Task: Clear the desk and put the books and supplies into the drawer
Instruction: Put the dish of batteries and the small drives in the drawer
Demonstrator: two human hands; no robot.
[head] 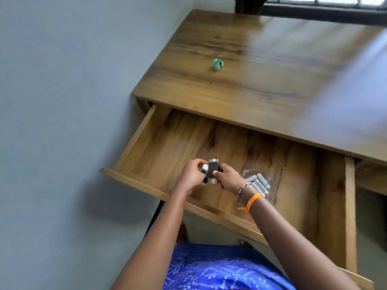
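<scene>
Holding two small black-and-silver objects (211, 172) over the open drawer (159, 141), both hands pinch them. The left hand (191, 174) and right hand (228, 177) are equally near; the drawer floor lies directly below.

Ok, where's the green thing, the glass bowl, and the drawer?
Green thing (217, 65): head view, middle of the crumpled wad on the desk.
Glass bowl (250, 172): head view, its clear left rim, inside the drawer.
Drawer (134, 143): head view, its left side wall.

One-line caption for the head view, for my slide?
Both hands hold small black-and-silver objects over the open wooden drawer.
</scene>
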